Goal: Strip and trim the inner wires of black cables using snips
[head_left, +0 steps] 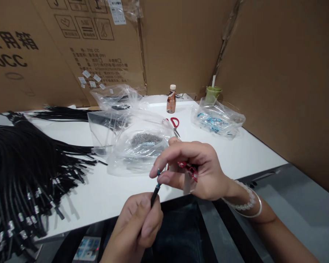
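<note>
My left hand (142, 219) is closed around a black cord (155, 195), which points up and to the right out of the fist. At the cord's upper end is a small blue tip (158, 172). The thumb and forefinger of my right hand (197, 170) meet around that tip; whether they press on it I cannot tell. Curled in the palm of the same hand is a small red and clear piece (190, 171), partly hidden by the fingers, its kind unclear. Behind the hands lies a clear plastic bag (120, 160) with a heap of small grey parts (146, 138).
A large bundle of black cords (24, 171) with silvery ends covers the table's left side. Red-handled scissors (175, 123), a small bottle (171, 99), a bag of blue pieces (218, 120) and a green cup (213, 95) stand farther back. Cardboard boxes (181, 44) wall the table (257, 149).
</note>
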A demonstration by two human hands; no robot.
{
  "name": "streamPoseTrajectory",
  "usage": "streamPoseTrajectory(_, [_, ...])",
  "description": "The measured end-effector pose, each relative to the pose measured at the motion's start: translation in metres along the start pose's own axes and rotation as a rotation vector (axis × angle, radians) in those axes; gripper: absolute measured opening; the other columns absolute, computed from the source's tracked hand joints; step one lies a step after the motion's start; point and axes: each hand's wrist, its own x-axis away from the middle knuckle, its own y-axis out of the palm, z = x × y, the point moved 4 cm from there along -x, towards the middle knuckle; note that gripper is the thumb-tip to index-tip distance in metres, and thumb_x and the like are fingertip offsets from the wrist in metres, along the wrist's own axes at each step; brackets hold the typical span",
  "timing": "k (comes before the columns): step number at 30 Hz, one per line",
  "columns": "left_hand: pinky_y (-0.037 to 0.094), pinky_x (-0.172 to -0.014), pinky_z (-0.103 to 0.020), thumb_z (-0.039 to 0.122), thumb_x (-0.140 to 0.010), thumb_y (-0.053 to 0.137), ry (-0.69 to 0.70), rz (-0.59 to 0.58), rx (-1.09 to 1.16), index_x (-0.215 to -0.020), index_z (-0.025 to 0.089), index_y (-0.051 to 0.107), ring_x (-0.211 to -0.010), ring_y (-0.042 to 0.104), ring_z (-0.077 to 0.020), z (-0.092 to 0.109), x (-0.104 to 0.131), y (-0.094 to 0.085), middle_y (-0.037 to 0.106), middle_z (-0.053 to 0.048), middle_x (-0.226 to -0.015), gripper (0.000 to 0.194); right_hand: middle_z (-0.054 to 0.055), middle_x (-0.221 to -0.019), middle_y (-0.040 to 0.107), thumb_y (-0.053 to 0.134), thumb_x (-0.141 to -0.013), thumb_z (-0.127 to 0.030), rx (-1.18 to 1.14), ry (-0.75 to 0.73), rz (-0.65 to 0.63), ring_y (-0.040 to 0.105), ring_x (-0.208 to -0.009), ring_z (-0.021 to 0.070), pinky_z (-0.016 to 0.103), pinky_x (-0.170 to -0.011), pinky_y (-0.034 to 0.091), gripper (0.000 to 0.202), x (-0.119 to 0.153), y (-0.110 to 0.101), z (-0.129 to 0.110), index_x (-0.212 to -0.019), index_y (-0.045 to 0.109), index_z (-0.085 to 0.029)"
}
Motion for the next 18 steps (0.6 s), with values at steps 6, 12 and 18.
streamPoseTrajectory(6, [0.015, -0.049, -0.029, 0.063, -0.080, 0.062, -0.017, 0.012, 0.098, -0.050, 0.021, 0.034, -0.047, 0.011, -0.0083, -0.001, 0.000, -0.001, 0.021, 0.008, -0.046, 0.060, 0.000, -0.071, 0.068, 0.074, -0.081, -0.030, 0.218, -0.059, 0.071, 0.051, -0.060, 0.0126, 0.031, -0.071, 0.041, 0.014, 0.002, -0.005, 0.001, -0.079, 0.064, -0.020])
streamPoseTrajectory(12, [0.013, -0.047, -0.029, 0.061, -0.081, 0.063, -0.001, -0.079, 0.118, -0.049, 0.020, 0.034, -0.044, 0.012, -0.0076, -0.003, -0.005, 0.000, 0.020, 0.008, -0.043, 0.060, -0.003, -0.069, 0.068, 0.068, -0.085, -0.027, 0.308, -0.133, 0.049, 0.050, -0.058, 0.0118, 0.034, -0.073, 0.037, 0.009, 0.002, -0.005, 0.001, -0.081, 0.063, -0.021])
streamPoseTrajectory(18, [0.014, -0.045, -0.026, 0.058, -0.080, 0.067, -0.119, -0.238, 0.279, -0.046, 0.021, 0.025, -0.039, 0.008, -0.0059, -0.003, -0.003, 0.004, 0.010, 0.010, -0.036, 0.065, -0.005, -0.075, 0.070, 0.056, -0.094, -0.026, 0.225, -0.300, -0.236, 0.056, -0.058, 0.0078, 0.034, -0.076, 0.029, 0.013, -0.010, -0.006, -0.005, -0.088, 0.064, -0.018])
